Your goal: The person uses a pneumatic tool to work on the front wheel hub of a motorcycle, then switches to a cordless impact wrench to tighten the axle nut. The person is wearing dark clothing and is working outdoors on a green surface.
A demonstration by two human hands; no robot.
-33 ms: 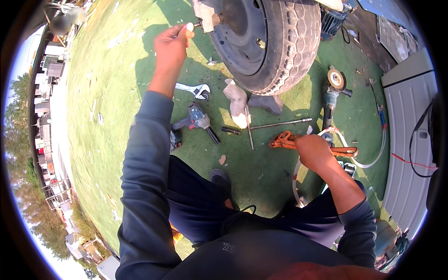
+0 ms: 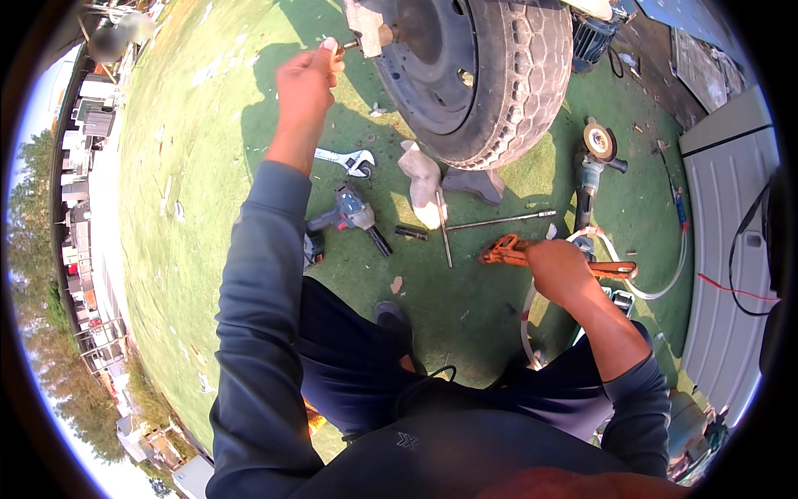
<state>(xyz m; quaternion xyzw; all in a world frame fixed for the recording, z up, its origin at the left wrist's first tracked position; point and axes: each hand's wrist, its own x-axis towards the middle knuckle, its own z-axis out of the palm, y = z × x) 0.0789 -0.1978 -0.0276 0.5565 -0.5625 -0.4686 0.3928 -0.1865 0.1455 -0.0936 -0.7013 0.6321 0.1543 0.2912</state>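
My left hand [image 2: 306,81] is raised at the upper left, thumb and fingers pinched at the end of a thin bolt-like rod [image 2: 351,45]. That rod sticks out of a worn metal block [image 2: 366,29] at the hub of a wheel [image 2: 428,62] with a chunky tyre [image 2: 524,83]. The fingertips are slightly blurred. Lower down on the right, my right hand [image 2: 563,270] is wrapped round an orange pipe wrench [image 2: 613,270]; its jaw end [image 2: 504,250] points left, clear of the wheel.
On the green ground lie an adjustable wrench [image 2: 359,160], a cordless impact wrench [image 2: 353,210], a dark socket [image 2: 411,232], two crossed metal rods [image 2: 499,220], a pale stone [image 2: 422,183] and an angle grinder [image 2: 591,170]. A clear hose [image 2: 665,287] loops near a grey cabinet [image 2: 731,241].
My left thumb and fingers have shifted slightly about the rod's end, the thumb tip tilting up and left. My right hand and the pipe wrench have stayed in place.
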